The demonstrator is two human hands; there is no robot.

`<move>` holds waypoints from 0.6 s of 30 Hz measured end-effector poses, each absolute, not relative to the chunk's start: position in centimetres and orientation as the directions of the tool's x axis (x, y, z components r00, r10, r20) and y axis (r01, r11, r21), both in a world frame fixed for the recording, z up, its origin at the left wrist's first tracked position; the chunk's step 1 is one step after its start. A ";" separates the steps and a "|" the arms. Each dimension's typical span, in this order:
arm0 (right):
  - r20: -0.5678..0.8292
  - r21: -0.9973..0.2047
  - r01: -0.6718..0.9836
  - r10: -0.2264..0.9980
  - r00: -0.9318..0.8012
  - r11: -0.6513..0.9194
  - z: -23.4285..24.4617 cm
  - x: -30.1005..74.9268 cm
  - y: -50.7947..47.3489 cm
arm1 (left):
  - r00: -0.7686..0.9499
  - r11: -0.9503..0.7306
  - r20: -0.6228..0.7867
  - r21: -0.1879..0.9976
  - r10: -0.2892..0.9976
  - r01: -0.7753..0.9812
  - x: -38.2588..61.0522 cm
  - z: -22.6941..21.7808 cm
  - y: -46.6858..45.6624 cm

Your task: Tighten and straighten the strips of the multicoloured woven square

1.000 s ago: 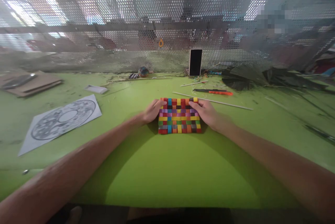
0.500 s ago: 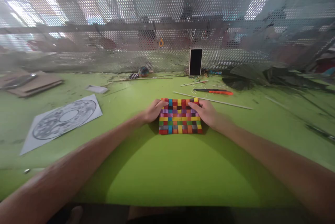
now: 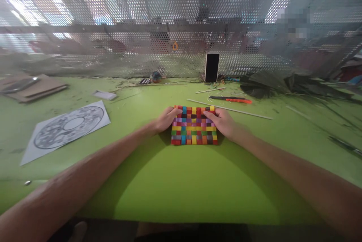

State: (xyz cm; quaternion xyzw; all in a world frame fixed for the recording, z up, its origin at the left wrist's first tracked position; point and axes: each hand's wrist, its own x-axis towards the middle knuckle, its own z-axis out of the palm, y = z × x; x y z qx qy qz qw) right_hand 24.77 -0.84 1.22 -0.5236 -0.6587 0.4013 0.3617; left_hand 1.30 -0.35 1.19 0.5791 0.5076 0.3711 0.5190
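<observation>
A small rectangular mat woven from multicoloured strips point(image 3: 194, 128) is held tilted up over the green table point(image 3: 181, 181), its patterned face toward me. My left hand point(image 3: 166, 119) is closed on its left edge, thumb lying over the upper left corner. On the opposite side, my right hand point(image 3: 222, 121) grips the upper right corner with the thumb on the front. The fingers of both hands are hidden behind the mat. Whether its bottom edge touches the table I cannot tell.
A thin pale stick point(image 3: 240, 111) and an orange-and-black cutter point(image 3: 237, 100) lie beyond the mat. A phone-like tablet point(image 3: 212, 67) stands by the perforated screen point(image 3: 118, 53). Dark leaves point(image 3: 260, 83) lie at right; a printed sheet point(image 3: 68, 128) and brown boards point(image 3: 42, 87) at left.
Both hands keep the same grip on the woven mat. Its lower edge has shifted very slightly left, and the camera view has moved a little.
</observation>
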 end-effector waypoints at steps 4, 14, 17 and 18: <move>0.040 -0.921 0.375 0.982 -0.186 0.108 1.0 24.7 -0.9 | 0.194 0.106 -0.136 0.982 0.972 0.156 1.1 1.3 -0.7; -0.005 -0.940 0.331 0.969 -0.248 0.080 1.7 24.7 -1.2 | 0.228 0.160 -0.186 0.979 0.956 0.126 0.9 1.7 -0.8; 0.002 -0.946 0.313 0.966 -0.258 0.086 1.6 24.7 -1.2 | 0.238 0.153 -0.182 0.979 0.954 0.134 1.0 1.8 -0.8; 0.009 -0.946 0.309 0.965 -0.260 0.092 1.6 24.7 -1.2 | 0.231 0.155 -0.183 0.978 0.956 0.137 1.0 1.8 -0.8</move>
